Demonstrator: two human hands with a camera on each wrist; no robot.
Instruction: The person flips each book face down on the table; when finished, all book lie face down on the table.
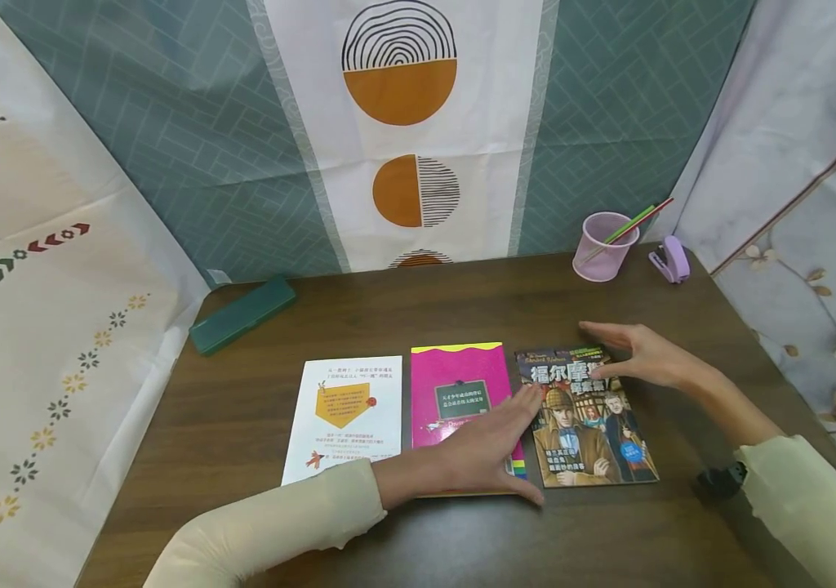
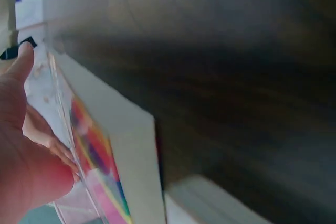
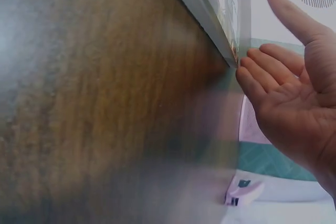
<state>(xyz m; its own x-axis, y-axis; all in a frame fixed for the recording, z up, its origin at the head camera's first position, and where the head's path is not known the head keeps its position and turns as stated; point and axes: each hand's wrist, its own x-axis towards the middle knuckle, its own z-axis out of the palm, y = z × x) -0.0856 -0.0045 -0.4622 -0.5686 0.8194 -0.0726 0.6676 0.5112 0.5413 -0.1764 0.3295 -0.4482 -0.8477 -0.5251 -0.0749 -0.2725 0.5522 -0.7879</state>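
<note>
Three books lie side by side on the brown table [image 1: 242,441]: a white one [image 1: 344,416], a pink one [image 1: 455,380] and a detective-cover book [image 1: 594,433]. My left hand [image 1: 495,445] lies flat on the pink book, fingers straight and reaching the detective book's left edge. My right hand [image 1: 620,353] touches that book's upper right corner with straight fingers and the thumb spread. The left wrist view shows my left hand [image 2: 23,145] against the pink book's rainbow-striped edge [image 2: 100,156]. In the right wrist view, my right hand's fingertips [image 3: 252,77] meet the detective book's corner [image 3: 223,19].
A green pencil case [image 1: 243,313] lies at the back left. A pink cup [image 1: 604,245] with pencils and a purple stapler [image 1: 669,260] stand at the back right. Patterned cloths hang behind and at both sides of the table.
</note>
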